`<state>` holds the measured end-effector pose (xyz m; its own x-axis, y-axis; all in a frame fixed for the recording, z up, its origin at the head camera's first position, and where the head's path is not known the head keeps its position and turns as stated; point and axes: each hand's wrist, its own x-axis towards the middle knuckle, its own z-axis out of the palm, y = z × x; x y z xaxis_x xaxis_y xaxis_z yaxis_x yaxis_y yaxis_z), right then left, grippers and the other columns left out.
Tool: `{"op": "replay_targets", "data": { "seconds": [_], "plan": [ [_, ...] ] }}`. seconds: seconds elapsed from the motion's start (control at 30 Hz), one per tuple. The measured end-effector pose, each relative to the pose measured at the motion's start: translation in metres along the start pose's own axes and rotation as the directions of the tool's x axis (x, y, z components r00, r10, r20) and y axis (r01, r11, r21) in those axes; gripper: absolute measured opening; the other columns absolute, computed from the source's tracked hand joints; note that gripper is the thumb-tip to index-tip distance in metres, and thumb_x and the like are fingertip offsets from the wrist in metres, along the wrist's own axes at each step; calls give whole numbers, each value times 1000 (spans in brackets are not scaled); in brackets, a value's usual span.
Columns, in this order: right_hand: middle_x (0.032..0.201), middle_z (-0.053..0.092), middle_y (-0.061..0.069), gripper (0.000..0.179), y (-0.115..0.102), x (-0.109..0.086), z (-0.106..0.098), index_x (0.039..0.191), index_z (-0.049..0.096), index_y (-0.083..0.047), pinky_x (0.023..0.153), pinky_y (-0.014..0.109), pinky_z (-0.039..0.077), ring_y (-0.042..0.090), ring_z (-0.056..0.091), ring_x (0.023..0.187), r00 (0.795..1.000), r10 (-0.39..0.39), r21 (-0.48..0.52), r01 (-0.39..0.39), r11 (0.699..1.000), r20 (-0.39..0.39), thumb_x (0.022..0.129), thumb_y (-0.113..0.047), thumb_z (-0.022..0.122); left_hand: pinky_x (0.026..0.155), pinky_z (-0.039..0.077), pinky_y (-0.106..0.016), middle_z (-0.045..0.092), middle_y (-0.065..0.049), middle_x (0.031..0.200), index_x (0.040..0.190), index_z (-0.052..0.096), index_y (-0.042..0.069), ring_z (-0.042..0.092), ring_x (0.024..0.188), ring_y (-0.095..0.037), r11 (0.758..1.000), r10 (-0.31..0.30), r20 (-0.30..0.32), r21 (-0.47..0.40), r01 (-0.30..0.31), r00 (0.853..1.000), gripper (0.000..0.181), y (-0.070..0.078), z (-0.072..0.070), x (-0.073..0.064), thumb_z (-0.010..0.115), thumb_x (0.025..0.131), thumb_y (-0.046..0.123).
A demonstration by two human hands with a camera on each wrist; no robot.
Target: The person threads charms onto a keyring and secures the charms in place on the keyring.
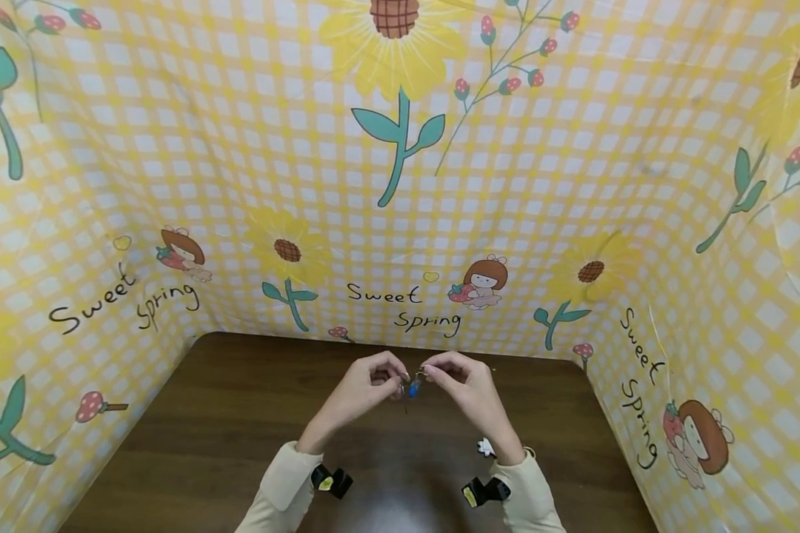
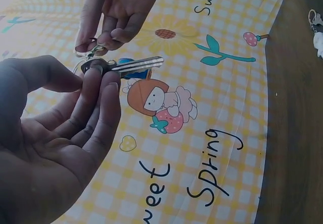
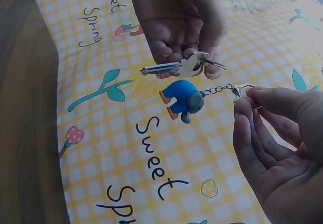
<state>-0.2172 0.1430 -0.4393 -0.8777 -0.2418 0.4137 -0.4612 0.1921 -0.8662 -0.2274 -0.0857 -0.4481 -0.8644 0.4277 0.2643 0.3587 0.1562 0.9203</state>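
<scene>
My left hand (image 1: pixel 368 386) pinches a metal key (image 3: pixel 176 68) by its head, with a split ring (image 3: pixel 214 62) through the key's hole. Opposite it, my right hand (image 1: pixel 470 385) pinches the metal clasp (image 3: pixel 237 91) of a keychain between thumb and fingers. From that clasp a short chain (image 3: pixel 217 89) leads to a small figurine (image 3: pixel 182 95) with a blue body, grey head and orange feet. In the right wrist view the figurine hangs just below the key; whether ring and clasp touch is unclear. Both hands are raised above the table's far part.
A brown wooden table (image 1: pixel 207 414) lies below. On it, by my right wrist, is a white charm (image 1: pixel 485 447) with a metal clasp. Yellow checked cloth (image 1: pixel 400 222) with printed flowers rises around the back and sides. Black camera mounts (image 1: pixel 332 481) sit at both wrists.
</scene>
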Motion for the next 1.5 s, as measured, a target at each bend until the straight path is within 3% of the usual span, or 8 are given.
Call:
{"op": "replay_targets", "data": {
  "seconds": [0.23, 0.57, 0.73, 0.8, 1.03, 1.17, 1.37, 1.5],
  "plan": [
    [98, 75, 12, 10, 1, -1, 0, 106, 78, -3, 75, 29, 59, 15, 72, 86, 1000, -19, 17, 19, 1000, -19, 102, -9, 72, 71, 61, -31, 69, -11, 83, 104, 65, 1, 70, 72, -20, 1000, 1, 31, 28, -2, 1000, 10, -2, 2, 0, 56, 101, -3],
    [98, 74, 13, 9, 3, 0, 0, 106, 79, -2, 78, 24, 59, 16, 71, 86, 998, -56, 12, 56, 998, -20, 101, -7, 72, 81, 63, -37, 72, -17, 93, 109, 62, -9, 76, 82, -22, 991, -24, 106, -130, 38, 994, 11, 0, 0, -2, 56, 105, -1],
    [98, 74, 11, 9, 2, 0, 1, 106, 78, -2, 80, 25, 59, 16, 71, 87, 998, -60, 13, 61, 998, -18, 101, -6, 72, 84, 63, -45, 71, -23, 96, 110, 62, -12, 75, 89, -40, 977, 30, 132, -213, -1, 991, 14, 2, -2, 0, 57, 107, 1],
    [98, 75, 10, 8, 2, 1, 2, 105, 79, -3, 79, 25, 59, 15, 71, 86, 998, -61, 8, 61, 998, -21, 100, -6, 73, 85, 63, -46, 71, -24, 97, 109, 63, -13, 74, 91, -42, 972, 46, 131, -233, -14, 990, 16, 3, -2, 0, 57, 108, 3],
    [99, 75, 6, 8, 2, 0, 9, 105, 79, -5, 77, 26, 58, 14, 71, 86, 997, -70, -14, 70, 997, 15, 101, -8, 73, 86, 62, -47, 72, -25, 100, 106, 66, -15, 76, 89, -20, 963, 54, 107, -268, -23, 993, 22, 5, 1, 0, 57, 109, 5],
    [100, 75, 9, 10, -2, -1, 13, 106, 79, 1, 76, 26, 58, 15, 71, 87, 998, -60, -13, 60, 998, 16, 100, -5, 73, 86, 62, -45, 72, -28, 102, 108, 66, -17, 76, 88, -17, 953, 48, 103, -303, -15, 994, 21, 5, 2, -2, 61, 106, 3],
    [100, 76, 7, 8, 2, -2, 12, 105, 80, -5, 77, 25, 58, 15, 72, 85, 999, -48, -4, 48, 999, 11, 100, -8, 74, 86, 62, -37, 75, -19, 102, 109, 65, -15, 76, 91, -17, 947, 15, 97, -322, 18, 995, 19, 2, 2, -3, 70, 100, 1],
    [99, 76, 8, 7, 3, -2, 9, 104, 79, -5, 79, 29, 61, 22, 74, 86, 999, -47, 17, 46, 999, 6, 101, -9, 73, 90, 61, -39, 76, -13, 104, 113, 65, -15, 76, 93, -18, 913, -3, 82, -405, 36, 997, 22, 1, 1, -5, 70, 101, 3]
  ]
}}
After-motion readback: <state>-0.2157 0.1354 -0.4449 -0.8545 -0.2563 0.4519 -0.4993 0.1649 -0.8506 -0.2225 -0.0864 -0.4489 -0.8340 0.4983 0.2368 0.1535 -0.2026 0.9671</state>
